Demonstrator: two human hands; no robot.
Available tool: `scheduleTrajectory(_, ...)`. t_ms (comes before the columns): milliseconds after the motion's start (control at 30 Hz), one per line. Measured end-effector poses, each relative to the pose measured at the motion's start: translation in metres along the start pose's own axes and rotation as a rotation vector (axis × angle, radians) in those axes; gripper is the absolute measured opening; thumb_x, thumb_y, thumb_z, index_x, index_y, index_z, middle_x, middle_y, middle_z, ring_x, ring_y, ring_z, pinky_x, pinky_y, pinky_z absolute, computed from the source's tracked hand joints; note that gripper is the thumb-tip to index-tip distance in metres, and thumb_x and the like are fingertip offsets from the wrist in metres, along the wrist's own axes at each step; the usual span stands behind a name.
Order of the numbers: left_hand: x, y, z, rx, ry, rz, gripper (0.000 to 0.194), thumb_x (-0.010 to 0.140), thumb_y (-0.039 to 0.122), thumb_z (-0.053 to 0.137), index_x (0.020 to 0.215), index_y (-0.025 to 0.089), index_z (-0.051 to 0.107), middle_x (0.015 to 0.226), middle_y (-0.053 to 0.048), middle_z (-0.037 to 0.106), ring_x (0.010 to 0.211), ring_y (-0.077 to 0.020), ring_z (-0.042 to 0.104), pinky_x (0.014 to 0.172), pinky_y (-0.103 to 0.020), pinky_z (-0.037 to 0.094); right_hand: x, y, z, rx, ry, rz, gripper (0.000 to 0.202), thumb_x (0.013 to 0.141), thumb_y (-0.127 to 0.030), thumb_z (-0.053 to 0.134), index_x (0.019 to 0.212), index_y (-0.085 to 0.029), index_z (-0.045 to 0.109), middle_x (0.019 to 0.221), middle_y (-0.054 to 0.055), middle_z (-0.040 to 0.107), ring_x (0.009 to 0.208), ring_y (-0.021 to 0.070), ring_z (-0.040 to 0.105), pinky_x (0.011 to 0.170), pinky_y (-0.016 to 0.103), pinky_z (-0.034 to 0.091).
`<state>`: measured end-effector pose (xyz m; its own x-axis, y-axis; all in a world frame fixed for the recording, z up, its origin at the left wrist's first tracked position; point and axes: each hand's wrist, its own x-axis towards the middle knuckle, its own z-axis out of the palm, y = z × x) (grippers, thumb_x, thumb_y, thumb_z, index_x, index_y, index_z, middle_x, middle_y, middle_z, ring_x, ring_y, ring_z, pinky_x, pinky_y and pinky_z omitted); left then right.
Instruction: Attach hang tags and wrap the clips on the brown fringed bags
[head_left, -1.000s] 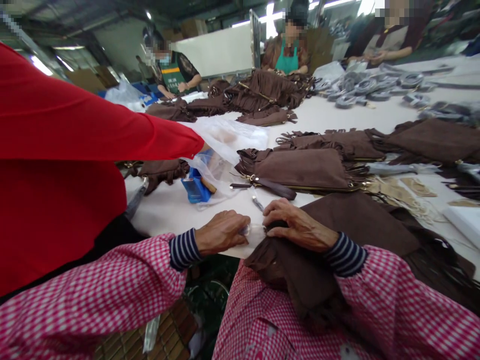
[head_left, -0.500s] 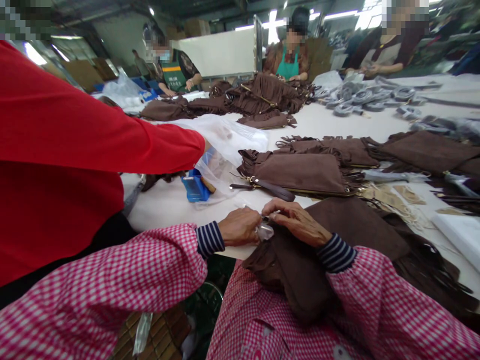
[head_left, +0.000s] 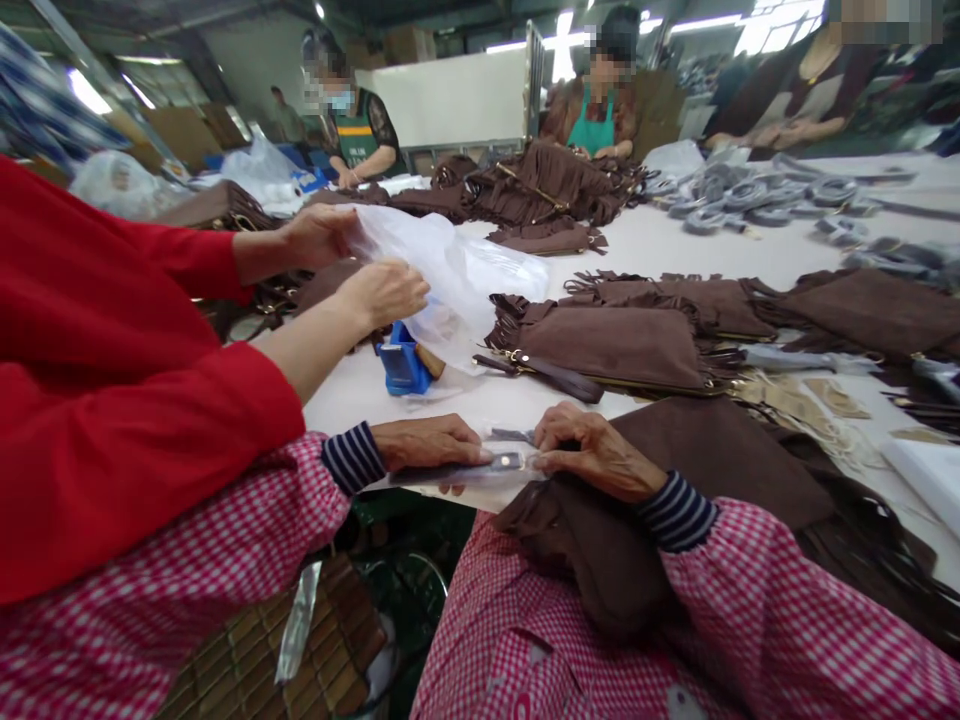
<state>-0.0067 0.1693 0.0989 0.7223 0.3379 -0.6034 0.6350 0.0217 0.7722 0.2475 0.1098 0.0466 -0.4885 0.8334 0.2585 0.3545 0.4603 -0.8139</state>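
Close to the table's front edge, a dark strap with a metal stud lies stretched between my hands, partly in clear plastic. My left hand grips its left part, thumb and fingers on either side. At the other end, my right hand pinches the strap and plastic with bent fingers. A brown suede-like bag hangs over the table edge onto my lap, below my right hand. Beyond my hands lies a brown fringed bag with a zip and a wrist strap.
At my left, a co-worker in a red sleeve handles a thin white plastic bag. A blue tape dispenser stands beneath it. Several brown bags and coiled grey straps cover the far table. More people work opposite.
My left hand has moved left and flattened along the strap, which now shows stretched out. The co-worker's arms have drawn back left, lifting the white plastic bag's edge.
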Motion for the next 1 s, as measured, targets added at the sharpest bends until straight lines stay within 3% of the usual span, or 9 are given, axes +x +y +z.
scheduleTrajectory(233, 0.009, -0.013, 0.018, -0.244, 0.162, 0.034, 0.029, 0.078, 0.043, 0.067, 0.072, 0.016, 0.058, 0.059, 0.003, 0.057, 0.051, -0.0102, 0.051, 0.051, -0.022, 0.041, -0.003, -0.010, 0.006, -0.309, -0.017, -0.052, 0.022, 0.097, -0.031, 0.060, 0.079, -0.019, 0.066, 0.093, 0.007, 0.065, 0.092, 0.0221, 0.053, 0.084, 0.038, 0.044)
scheduleTrajectory(333, 0.010, -0.015, 0.020, -0.274, 0.207, 0.044, 0.027, 0.078, 0.040, 0.066, 0.072, 0.015, 0.059, 0.057, 0.002, 0.058, 0.047, -0.0083, 0.048, 0.047, -0.020, 0.038, -0.010, -0.025, 0.015, -0.540, 0.070, -0.052, 0.016, 0.097, -0.032, 0.059, 0.096, -0.019, 0.067, 0.110, 0.011, 0.064, 0.102, 0.0265, 0.051, 0.090, 0.043, 0.043)
scheduleTrajectory(400, 0.010, -0.017, 0.019, -0.275, 0.224, 0.044, 0.026, 0.077, 0.039, 0.065, 0.072, 0.014, 0.060, 0.056, 0.001, 0.060, 0.043, -0.0074, 0.046, 0.044, -0.020, 0.036, -0.013, -0.033, 0.025, -0.660, 0.122, -0.072, 0.023, 0.094, -0.036, 0.062, 0.107, -0.018, 0.065, 0.115, 0.013, 0.063, 0.105, 0.0285, 0.050, 0.091, 0.044, 0.041)
scheduleTrajectory(500, 0.010, -0.019, 0.018, -0.315, 0.250, 0.032, 0.024, 0.076, 0.037, 0.064, 0.072, 0.014, 0.060, 0.054, 0.001, 0.061, 0.039, -0.0068, 0.044, 0.040, -0.019, 0.033, -0.012, -0.034, 0.044, -0.785, 0.134, -0.150, 0.024, 0.094, -0.037, 0.063, 0.107, -0.016, 0.064, 0.106, 0.011, 0.065, 0.097, 0.0269, 0.051, 0.084, 0.040, 0.040)
scheduleTrajectory(667, 0.014, -0.025, 0.022, -0.296, 0.225, 0.037, 0.027, 0.080, 0.040, 0.060, 0.070, 0.014, 0.058, 0.054, -0.001, 0.062, 0.036, -0.0080, 0.047, 0.036, -0.019, 0.025, -0.006, -0.020, 0.063, -0.893, 0.119, -0.307, 0.017, 0.100, -0.024, 0.051, 0.092, -0.016, 0.063, 0.086, 0.007, 0.061, 0.081, 0.0222, 0.047, 0.071, 0.036, 0.034)
scheduleTrajectory(800, 0.015, -0.028, 0.021, -0.116, 0.267, 0.090, 0.029, 0.085, 0.039, 0.057, 0.070, 0.014, 0.059, 0.056, 0.000, 0.060, 0.042, -0.0107, 0.050, 0.041, -0.022, 0.032, -0.002, -0.016, 0.066, -0.868, 0.079, -0.327, 0.018, 0.100, -0.021, 0.050, 0.089, -0.017, 0.063, 0.084, 0.006, 0.060, 0.079, 0.0212, 0.046, 0.070, 0.035, 0.034)
scheduleTrajectory(1000, 0.009, -0.021, 0.029, 0.679, 0.649, 0.283, 0.025, 0.094, 0.026, 0.052, 0.074, 0.018, 0.065, 0.076, -0.002, 0.064, 0.075, -0.0157, 0.058, 0.070, -0.028, 0.045, 0.008, -0.027, 0.051, -0.640, 0.006, -0.017, 0.009, 0.093, -0.025, 0.064, 0.088, -0.017, 0.062, 0.099, 0.006, 0.062, 0.092, 0.0202, 0.051, 0.078, 0.031, 0.042)
